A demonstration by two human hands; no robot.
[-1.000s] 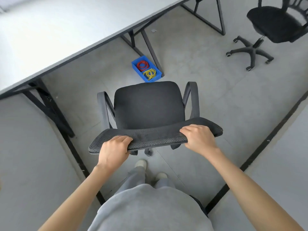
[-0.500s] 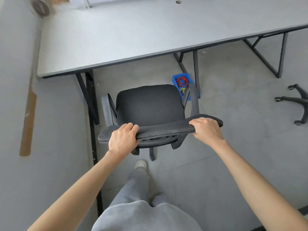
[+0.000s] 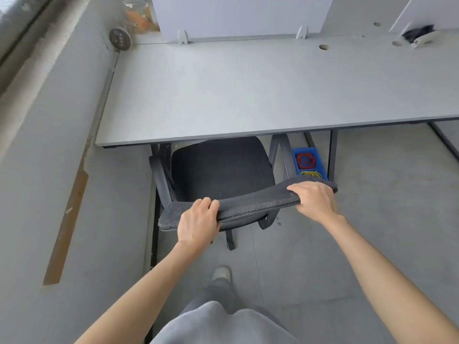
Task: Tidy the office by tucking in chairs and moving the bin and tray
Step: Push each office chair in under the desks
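No readable writing; hands grip chair

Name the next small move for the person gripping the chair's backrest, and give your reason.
Probably keep pushing the chair straight forward: both hands, left hand and right hand, grip the backrest, but only the seat's front edge sits under the desk.

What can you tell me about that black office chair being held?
The black office chair has a dark fabric seat, grey armrests and a mesh backrest. It stands upright on the grey floor, its seat's front edge just under the grey desk. The left hand and right hand grip the backrest's top edge.
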